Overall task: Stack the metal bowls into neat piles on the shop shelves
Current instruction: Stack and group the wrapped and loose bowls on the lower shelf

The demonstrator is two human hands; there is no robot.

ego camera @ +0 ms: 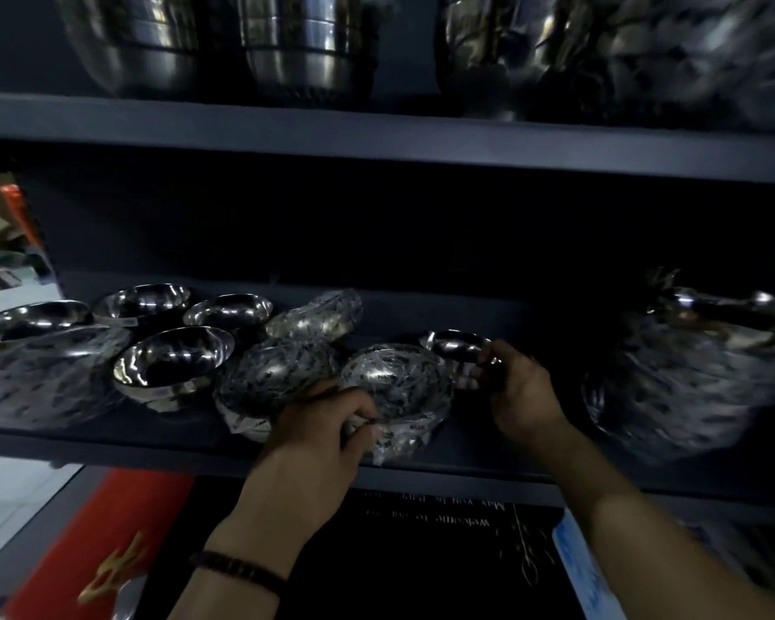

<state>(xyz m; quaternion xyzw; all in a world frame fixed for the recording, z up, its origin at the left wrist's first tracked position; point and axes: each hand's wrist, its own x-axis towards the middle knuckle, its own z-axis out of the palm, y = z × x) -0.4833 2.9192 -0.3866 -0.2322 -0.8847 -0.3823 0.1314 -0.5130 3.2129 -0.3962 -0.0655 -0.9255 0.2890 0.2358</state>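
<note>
Bowls [175, 364] stand on the dark shelf [479, 440], some bare, some in plastic. Left hand [318, 427] pinches a wrapped bowl [394, 382] at the front edge; right hand [520, 387] grips the rim of a small bare bowl [455, 344] just behind it.

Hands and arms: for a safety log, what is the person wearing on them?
No gloves on the left hand or the right hand, and no sleeves show. A dark band circles the left wrist.
</note>
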